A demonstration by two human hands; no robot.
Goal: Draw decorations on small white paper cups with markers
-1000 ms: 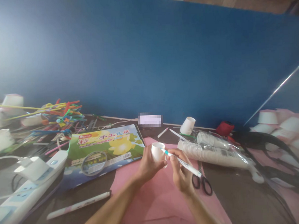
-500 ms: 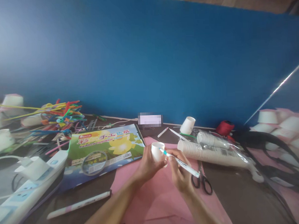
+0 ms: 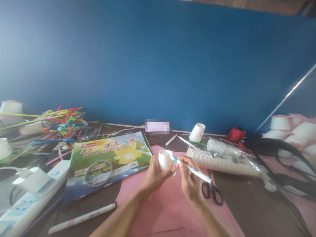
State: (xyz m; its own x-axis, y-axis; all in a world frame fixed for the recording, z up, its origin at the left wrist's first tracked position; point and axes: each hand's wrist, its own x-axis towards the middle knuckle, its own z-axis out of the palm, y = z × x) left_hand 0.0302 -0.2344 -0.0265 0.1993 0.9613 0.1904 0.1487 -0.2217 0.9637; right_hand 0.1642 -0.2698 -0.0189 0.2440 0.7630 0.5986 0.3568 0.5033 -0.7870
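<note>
A white cup (image 3: 165,163) is held above the pink paper (image 3: 161,211), between the two hands. It is clasped by the left hand (image 3: 155,174), with the thumb laid across its near side; whether its mouth or its base is turned up cannot be told for certain. A pen (image 3: 196,172) is pinched between the thumb and fingers of the right hand (image 3: 190,179), its teal end brought to the cup's right side; whether the cup is touched by the tip cannot be told.

The cup is judged to be thin paper: very light, dry enough to be gripped without slipping, but easily dented. It is best held round its wall near a stiffer end, with light pressure.

Right of the cup, scissors (image 3: 213,191) are laid nearer the wearer, and a stack of cups (image 3: 221,161) is laid on its side. Left of the cup, a paper pad (image 3: 128,154) is set, with a ring (image 3: 97,185) resting on it. Nearer the wearer on that side, a marker (image 3: 82,218) is left lying; farther left, a power strip (image 3: 50,186) is placed.
</note>
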